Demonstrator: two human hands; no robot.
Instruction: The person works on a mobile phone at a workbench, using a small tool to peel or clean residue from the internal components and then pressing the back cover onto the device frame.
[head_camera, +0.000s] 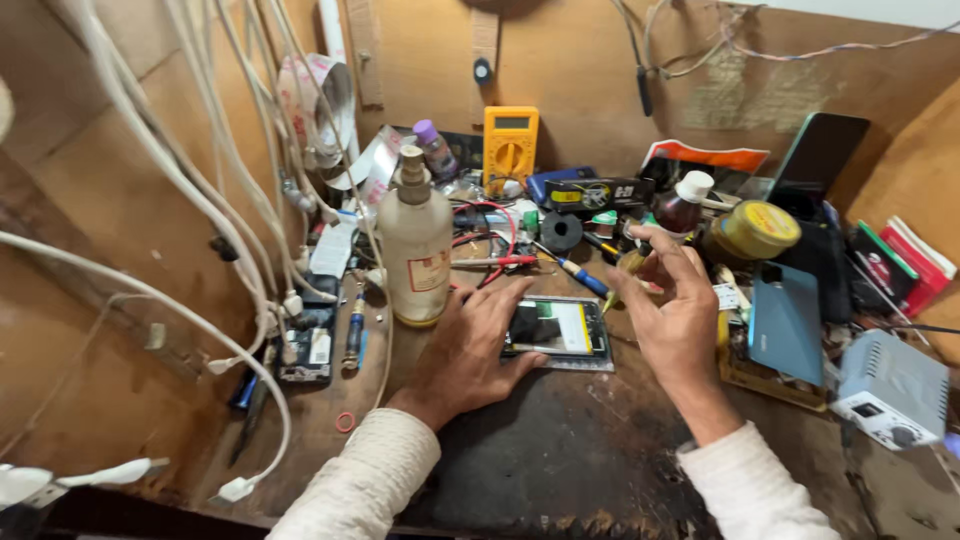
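Looking down from the head camera, the opened phone (556, 330) lies flat near the middle of the dark work mat (560, 450), its back off and a yellow-and-white inner panel showing. The left hand (470, 350) lies palm down on the phone's left end, fingers held loosely together and curved over its edge, pinning it to the mat. The right hand (675, 305) hovers just right of the phone, raised off the mat, with thumb and forefinger pinching a thin yellow-tipped tool (622, 275) that slants down toward the phone's upper right corner; the other fingers are fanned out loosely above.

Just behind the left hand stands a tall cloudy plastic bottle (417, 245) with a pump top, upright. Farther back a yellow multimeter (510, 145) leans against the brown wall. A blue-handled screwdriver (580, 272) lies between the bottle and the right hand. To the right of the right hand, a teal phone (787, 320) lies face down, with a round yellow-lidded jar (755, 230) behind it and a grey box-shaped station (893, 388) at the far right. White cables (200, 190) hang across the left side.
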